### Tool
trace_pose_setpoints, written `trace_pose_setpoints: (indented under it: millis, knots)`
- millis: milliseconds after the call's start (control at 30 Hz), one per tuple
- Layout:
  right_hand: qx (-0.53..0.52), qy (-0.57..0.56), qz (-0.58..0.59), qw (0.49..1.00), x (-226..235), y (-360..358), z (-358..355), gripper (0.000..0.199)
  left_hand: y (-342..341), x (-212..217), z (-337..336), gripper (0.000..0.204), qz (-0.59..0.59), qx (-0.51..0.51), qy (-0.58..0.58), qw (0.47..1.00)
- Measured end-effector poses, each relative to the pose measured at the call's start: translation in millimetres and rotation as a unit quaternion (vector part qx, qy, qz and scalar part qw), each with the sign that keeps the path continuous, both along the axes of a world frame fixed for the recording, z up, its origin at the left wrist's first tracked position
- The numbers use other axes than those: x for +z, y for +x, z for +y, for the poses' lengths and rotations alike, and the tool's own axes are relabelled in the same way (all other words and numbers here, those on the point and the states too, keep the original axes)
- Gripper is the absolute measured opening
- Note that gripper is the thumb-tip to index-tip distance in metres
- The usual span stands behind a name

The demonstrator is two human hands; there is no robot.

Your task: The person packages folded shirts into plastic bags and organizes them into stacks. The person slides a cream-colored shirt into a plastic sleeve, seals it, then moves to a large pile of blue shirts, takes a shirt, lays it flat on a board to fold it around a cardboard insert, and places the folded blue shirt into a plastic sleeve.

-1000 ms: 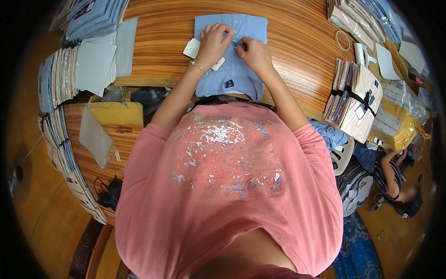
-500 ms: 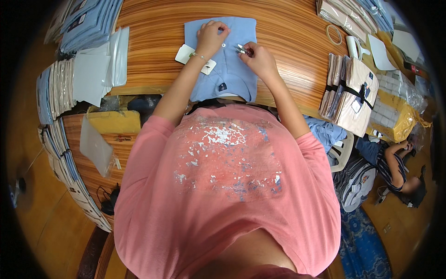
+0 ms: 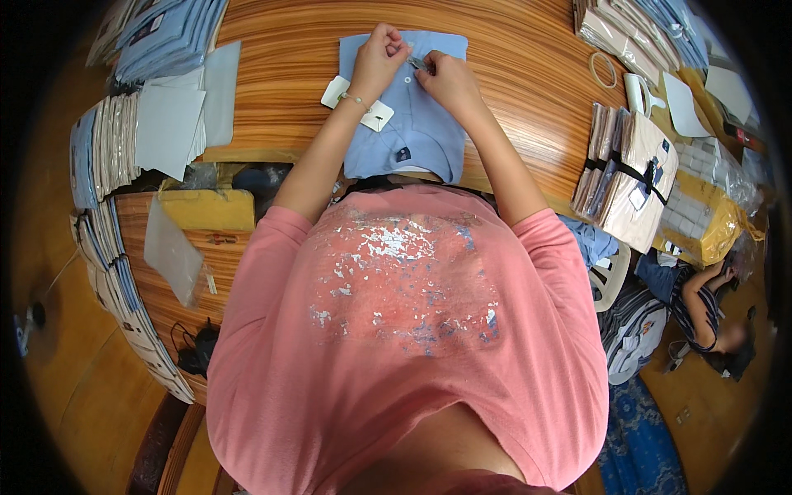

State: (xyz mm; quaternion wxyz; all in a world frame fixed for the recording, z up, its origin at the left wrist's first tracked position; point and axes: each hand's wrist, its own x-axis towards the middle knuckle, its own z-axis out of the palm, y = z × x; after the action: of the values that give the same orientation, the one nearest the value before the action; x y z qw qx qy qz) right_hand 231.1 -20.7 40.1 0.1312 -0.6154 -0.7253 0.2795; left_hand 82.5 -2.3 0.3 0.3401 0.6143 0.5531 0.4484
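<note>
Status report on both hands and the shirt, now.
Left hand and right hand both on the folded light-blue shirt, pinching a small metal clip between them. Shirt flat on the wooden table. White paper tags under left wrist.

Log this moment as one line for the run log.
left hand: on blue shirt | right hand: pinching small metal clip | surface: wooden table

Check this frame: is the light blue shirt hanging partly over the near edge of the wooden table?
Yes, the light blue shirt lies under both hands and its lower end droops past the wooden table edge toward the person.
</note>
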Motion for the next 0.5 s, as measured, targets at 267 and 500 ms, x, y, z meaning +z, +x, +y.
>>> trace_pose_setpoints:
  millis: [267,500]
  knots:
    - [0.017,0.004,-0.023,1.000,0,-1,1,0.023,2,10,-3,0.019,0.007,0.013,0.003,1.000]
    - [-0.165,0.001,-0.001,0.986,-30,106,2,0.038,-80,67,-59,0.023,0.238,-0.286,-0.258,0.891]
